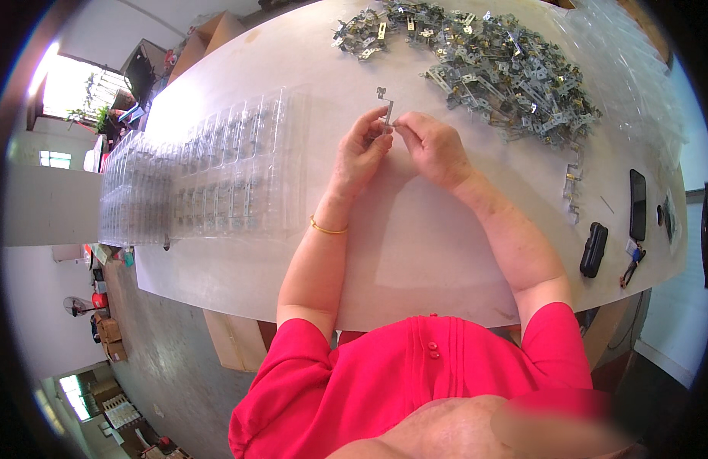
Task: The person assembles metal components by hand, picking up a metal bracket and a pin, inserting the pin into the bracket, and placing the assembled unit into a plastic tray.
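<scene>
Over the middle of the white table, my left hand [362,155] pinches a small bent metal bracket [389,109] that sticks up from between the fingers. My right hand [433,147] meets it from the right, thumb and forefinger closed together at the bracket's lower end. Whether a separate small part sits in that right pinch is too small to tell. A big heap of similar metal brackets [515,73] lies beyond my right hand. To the left of my left hand, clear plastic trays [281,164] are stacked, with rows of metal parts in their pockets.
Clear plastic sheeting or trays [637,76] lie at the far right. Nearer on the right are a few loose brackets [573,183], a black case [593,250], a black phone [637,205] and a dark tool or key set [632,264]. The table's edge [216,307] runs in front of me.
</scene>
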{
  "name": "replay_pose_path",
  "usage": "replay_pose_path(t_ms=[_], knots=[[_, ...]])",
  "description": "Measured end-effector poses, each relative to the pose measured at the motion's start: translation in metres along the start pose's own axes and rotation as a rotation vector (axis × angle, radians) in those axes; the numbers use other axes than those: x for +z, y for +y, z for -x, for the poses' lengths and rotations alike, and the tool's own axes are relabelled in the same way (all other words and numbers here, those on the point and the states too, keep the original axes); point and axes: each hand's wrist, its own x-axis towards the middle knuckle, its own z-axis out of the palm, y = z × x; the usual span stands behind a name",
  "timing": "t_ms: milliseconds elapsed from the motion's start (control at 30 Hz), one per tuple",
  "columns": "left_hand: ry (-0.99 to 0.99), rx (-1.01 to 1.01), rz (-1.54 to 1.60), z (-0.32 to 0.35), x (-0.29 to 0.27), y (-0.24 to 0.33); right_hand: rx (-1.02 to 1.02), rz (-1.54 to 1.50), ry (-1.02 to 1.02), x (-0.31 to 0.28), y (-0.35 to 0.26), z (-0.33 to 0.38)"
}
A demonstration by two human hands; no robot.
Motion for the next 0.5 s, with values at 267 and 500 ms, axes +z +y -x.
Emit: replay_pose_path(t_ms=[267,500], knots=[[0.037,0.021,0.027,0.001,-0.002,-0.002,0.030,0.010,-0.078,-0.001,0.001,0.001],[0.034,-0.123,0.311,0.001,-0.004,0.013,0.278,-0.373,0.069,0.004,0.022,-0.003]])
